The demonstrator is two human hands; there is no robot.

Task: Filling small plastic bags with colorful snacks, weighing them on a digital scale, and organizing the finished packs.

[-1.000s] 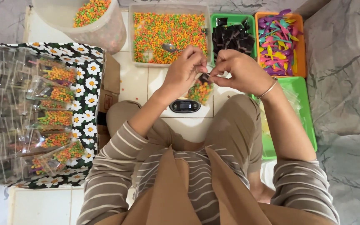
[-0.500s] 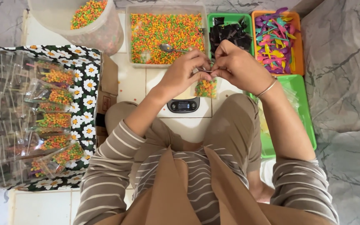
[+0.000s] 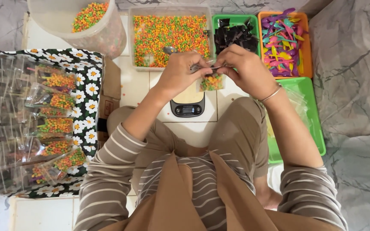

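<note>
Bag lifted, hands pinched at its mouth.
I see both hands, left (image 3: 180, 72) and right (image 3: 246, 70), now raised, gripping the small clear plastic bag of orange-green pellets (image 3: 211, 81) above the black digital scale (image 3: 188, 105).

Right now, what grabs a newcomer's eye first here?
Both hands, left hand and right hand, meet at the centre, pinching a small clear bag of orange, green and yellow pellets above a scale. Just beyond them sits a clear tub full of the same bright pellets, with an orange tray of coloured spoons to its right. Filled bags lie on a floral cloth at the left.
</note>
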